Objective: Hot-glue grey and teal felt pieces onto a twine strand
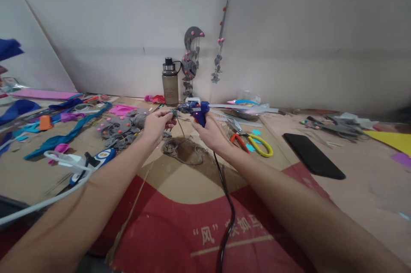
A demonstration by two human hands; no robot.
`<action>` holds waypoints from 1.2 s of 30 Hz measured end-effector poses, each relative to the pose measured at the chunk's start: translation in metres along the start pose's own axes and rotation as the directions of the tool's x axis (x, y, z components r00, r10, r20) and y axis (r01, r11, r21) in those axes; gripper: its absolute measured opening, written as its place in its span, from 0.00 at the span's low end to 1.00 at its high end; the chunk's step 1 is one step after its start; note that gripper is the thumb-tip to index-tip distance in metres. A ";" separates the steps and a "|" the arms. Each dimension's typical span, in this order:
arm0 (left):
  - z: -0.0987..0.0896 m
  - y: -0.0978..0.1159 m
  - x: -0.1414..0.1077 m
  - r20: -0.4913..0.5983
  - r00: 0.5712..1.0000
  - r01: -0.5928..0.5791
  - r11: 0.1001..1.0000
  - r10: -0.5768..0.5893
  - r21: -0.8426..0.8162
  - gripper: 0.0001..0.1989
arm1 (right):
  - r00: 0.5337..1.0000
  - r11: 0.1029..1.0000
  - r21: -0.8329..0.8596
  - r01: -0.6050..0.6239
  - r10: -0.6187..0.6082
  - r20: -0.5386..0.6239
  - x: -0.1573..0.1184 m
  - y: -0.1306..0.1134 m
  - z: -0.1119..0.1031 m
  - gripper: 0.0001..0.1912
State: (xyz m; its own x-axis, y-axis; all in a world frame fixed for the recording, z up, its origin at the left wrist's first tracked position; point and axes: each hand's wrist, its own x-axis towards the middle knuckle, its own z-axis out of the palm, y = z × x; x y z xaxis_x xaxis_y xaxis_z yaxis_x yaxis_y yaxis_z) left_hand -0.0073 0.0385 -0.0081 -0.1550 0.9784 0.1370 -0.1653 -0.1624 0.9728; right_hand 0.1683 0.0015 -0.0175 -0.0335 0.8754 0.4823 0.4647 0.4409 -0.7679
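Note:
My right hand is wrapped round a blue glue gun, its nozzle pointing left and a long glue stick coming out of its back. A black cable runs from the gun down toward me. Just left of the nozzle, my left hand pinches a small grey piece, too small to make out fully. From it a grey cord hangs down to a loose coil of cord on the cardboard. Whether nozzle and piece touch I cannot tell.
Scissors and a black phone lie to the right. Grey felt pieces with pink dots, blue strips and a white cable lie left. A bottle stands behind; grey felt hangings are on the white board.

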 end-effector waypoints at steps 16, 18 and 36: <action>0.006 -0.001 -0.011 0.080 0.997 0.013 0.999 -0.016 0.031 0.10 | 0.980 0.924 -0.330 -0.195 0.170 -0.103 0.012 0.049 -0.015 0.12; 0.008 -0.002 -0.014 0.101 0.995 0.008 1.000 -0.011 0.026 0.11 | 0.986 0.902 -0.424 -0.078 0.007 -0.166 0.009 0.043 -0.015 0.12; 0.020 -0.005 -0.030 0.177 0.977 -0.140 0.986 0.123 0.088 0.12 | 0.997 0.964 0.266 -0.023 0.043 -0.067 -0.001 -0.002 0.015 0.05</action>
State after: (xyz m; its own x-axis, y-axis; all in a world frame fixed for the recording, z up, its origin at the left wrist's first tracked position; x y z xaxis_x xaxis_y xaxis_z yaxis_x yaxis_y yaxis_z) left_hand 0.0176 0.0129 -0.0133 0.0002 0.9581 0.2865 -0.0552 -0.2861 0.9566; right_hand 0.1546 0.0031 -0.0228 0.0456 0.8782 0.4762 0.2129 0.4572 -0.8635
